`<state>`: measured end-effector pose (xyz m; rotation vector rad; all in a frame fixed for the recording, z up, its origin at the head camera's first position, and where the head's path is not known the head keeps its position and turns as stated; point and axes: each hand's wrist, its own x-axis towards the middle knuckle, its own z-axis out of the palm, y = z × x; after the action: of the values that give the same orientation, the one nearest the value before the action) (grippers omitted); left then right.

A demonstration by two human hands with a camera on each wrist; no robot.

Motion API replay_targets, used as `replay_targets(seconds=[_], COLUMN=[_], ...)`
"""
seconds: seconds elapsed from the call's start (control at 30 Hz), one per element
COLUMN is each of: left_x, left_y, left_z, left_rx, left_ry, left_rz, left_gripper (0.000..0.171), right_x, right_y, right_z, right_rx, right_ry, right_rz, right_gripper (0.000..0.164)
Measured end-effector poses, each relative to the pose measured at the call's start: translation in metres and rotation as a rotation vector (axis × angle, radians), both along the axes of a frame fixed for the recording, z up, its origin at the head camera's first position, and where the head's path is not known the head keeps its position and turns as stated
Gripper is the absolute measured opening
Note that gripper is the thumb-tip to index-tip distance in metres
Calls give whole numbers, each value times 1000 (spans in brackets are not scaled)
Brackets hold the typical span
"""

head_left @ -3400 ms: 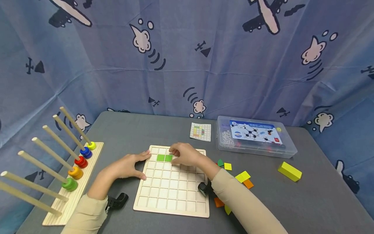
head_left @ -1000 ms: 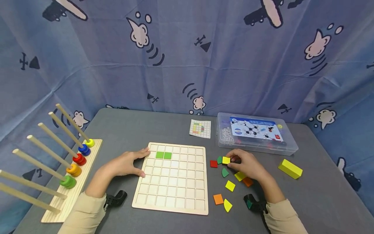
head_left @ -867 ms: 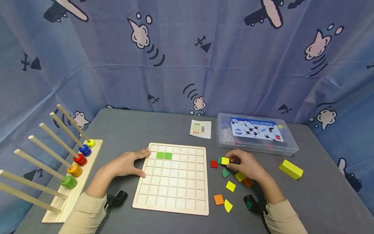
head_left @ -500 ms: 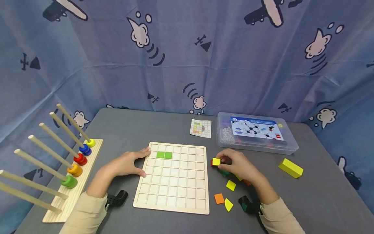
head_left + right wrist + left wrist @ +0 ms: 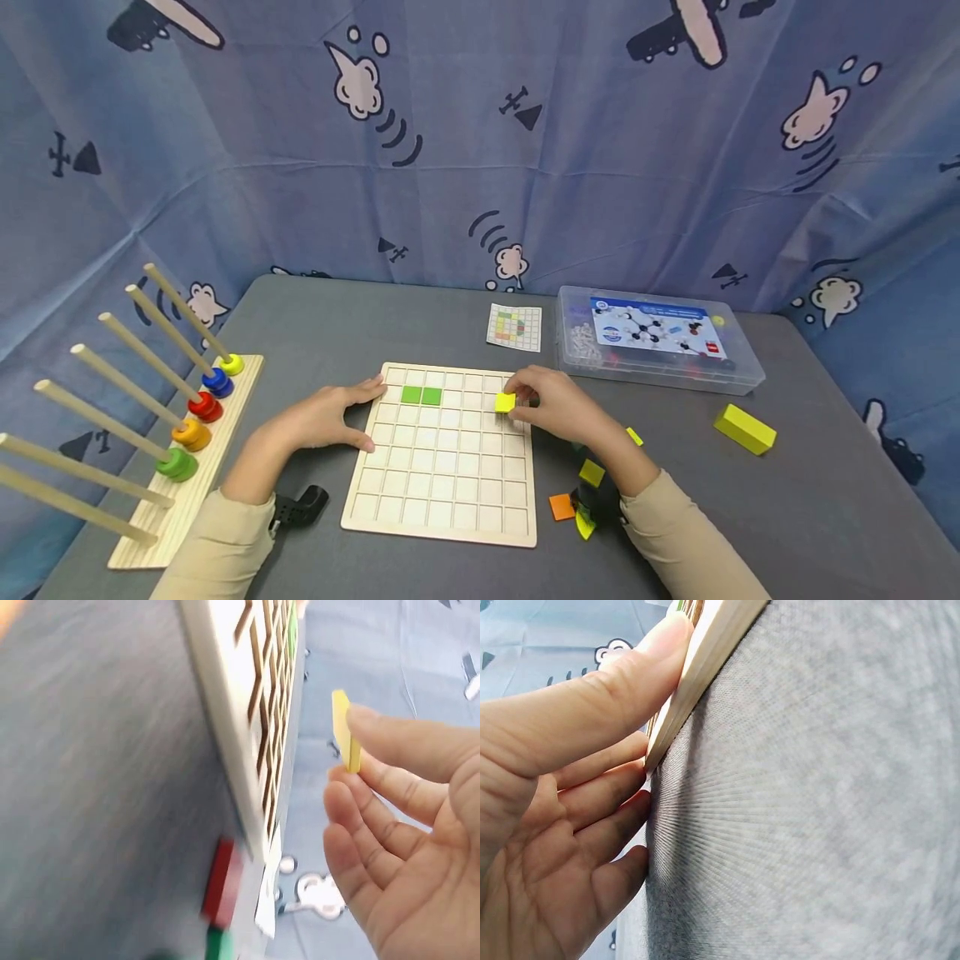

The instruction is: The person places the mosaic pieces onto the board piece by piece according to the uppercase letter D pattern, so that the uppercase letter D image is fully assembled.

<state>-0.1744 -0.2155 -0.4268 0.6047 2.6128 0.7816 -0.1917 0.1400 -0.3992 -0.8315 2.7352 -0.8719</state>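
Note:
My right hand [image 5: 558, 404] pinches a yellow square tile [image 5: 505, 403] between thumb and fingers, over the right side of the wooden grid board [image 5: 442, 533]. In the right wrist view the tile [image 5: 345, 731] appears edge-on, held off the board. Two green square tiles [image 5: 422, 396] lie side by side in the board's upper left cells. My left hand [image 5: 326, 421] rests at the board's left edge, thumb and fingers spread. From the left wrist view, its thumb [image 5: 660, 637] lies against the board's edge [image 5: 697, 682], its fingers loosely extended.
Right of the board lie a yellow tile [image 5: 592, 472], an orange tile [image 5: 562, 507] and others partly under the right arm. A pattern card [image 5: 514, 327] and a clear plastic box [image 5: 660, 342] stand behind. A yellow block [image 5: 745, 429] is far right, a peg stacker [image 5: 217, 475] left.
My right hand left the board, took the yellow tile from the loose pieces, and has carried it leftward over the board. The left hand stays at the board's edge.

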Motion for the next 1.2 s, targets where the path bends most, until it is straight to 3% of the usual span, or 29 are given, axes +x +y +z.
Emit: replay_targets(seconds=[0.33, 0.63, 0.9, 1.2], left_x=[0, 1, 0, 0], left_y=[0, 1, 1, 1], left_z=[0, 0, -1, -1], left_rx=[-8, -5, 3, -5], left_ry=[-5, 10, 7, 7], left_rz=[16, 12, 19, 18], left_gripper=[95, 94, 95, 96], right_x=[-18, -32, -30, -27], right_y=[-46, -70, -79, -80], right_z=[-2, -9, -8, -6], right_rx=[37, 108, 200, 196], right_ry=[-14, -4, 17, -19], right_rz=[96, 132, 137, 119], right_gripper=[25, 23, 21, 24])
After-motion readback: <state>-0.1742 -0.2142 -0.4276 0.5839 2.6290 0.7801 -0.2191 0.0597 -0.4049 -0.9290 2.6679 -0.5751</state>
